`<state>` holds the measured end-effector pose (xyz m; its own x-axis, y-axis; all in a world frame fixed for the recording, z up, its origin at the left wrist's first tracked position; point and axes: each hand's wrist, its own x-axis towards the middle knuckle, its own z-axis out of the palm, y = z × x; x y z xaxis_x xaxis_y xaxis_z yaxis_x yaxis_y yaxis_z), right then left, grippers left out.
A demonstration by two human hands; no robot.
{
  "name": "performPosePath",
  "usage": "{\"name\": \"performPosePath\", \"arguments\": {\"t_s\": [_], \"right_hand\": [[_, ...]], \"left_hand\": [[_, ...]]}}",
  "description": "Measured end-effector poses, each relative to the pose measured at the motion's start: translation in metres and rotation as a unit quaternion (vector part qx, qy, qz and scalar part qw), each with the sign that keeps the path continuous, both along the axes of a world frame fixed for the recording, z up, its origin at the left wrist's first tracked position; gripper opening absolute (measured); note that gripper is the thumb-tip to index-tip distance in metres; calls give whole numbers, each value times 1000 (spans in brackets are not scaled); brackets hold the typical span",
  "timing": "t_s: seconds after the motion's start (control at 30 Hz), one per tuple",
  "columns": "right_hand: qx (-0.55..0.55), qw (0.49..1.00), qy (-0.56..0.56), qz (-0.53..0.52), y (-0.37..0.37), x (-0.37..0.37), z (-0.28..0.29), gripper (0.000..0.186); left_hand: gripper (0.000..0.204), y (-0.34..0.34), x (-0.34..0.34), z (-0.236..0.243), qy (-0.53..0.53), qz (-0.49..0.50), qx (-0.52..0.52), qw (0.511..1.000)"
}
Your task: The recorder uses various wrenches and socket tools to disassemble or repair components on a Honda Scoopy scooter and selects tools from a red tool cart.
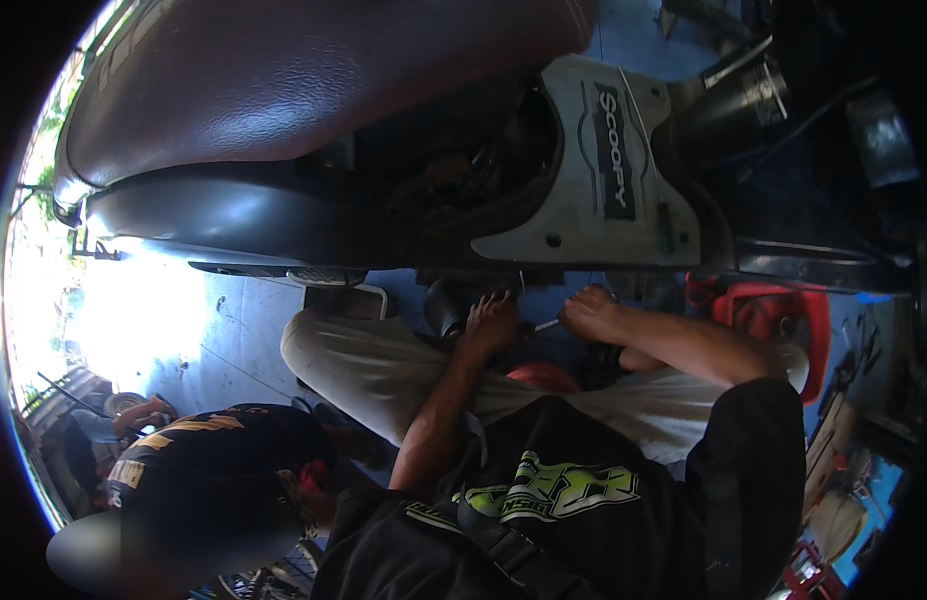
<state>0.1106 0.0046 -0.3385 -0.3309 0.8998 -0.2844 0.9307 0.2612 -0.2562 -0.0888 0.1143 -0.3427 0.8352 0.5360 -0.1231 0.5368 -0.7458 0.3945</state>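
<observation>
My right hand [590, 312] is closed on a slim silver tool [543, 326], which points toward my left hand [491, 322]. My left hand has bent fingers around something I cannot make out, beside a dark rounded object [445, 305]. Both are low beside a parked scooter, just below its pale grey floorboard [523, 245]. The scooter's dark brown seat [313, 80] and black side panel [233, 215] fill the upper view. A red rounded object [543, 376] lies between my legs in light trousers.
Another person's head in a black cap [213, 450] is close at lower left. A red tray [813, 340] stands to the right, near scattered tools [853, 360] and cardboard. A second person or limb [133, 415] shows at far left, beside bright daylight.
</observation>
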Motion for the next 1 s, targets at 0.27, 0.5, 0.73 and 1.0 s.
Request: {"name": "performPosePath", "arguments": {"t_s": [0.27,0.5,0.73,1.0], "right_hand": [[-105,985,-13,-139,6,87,234,17],[168,969,-110,-143,30,130,278,23],[280,926,-157,-198,44,146,267,13],[328,903,-223,-165,83,173,192,16]], "left_hand": [[35,6,20,90,-46,-52,-354,933],[28,30,46,172,-256,112,-452,847],[56,-15,126,163,-444,249,-365,779],[83,10,255,141,-468,415,-154,765]]}}
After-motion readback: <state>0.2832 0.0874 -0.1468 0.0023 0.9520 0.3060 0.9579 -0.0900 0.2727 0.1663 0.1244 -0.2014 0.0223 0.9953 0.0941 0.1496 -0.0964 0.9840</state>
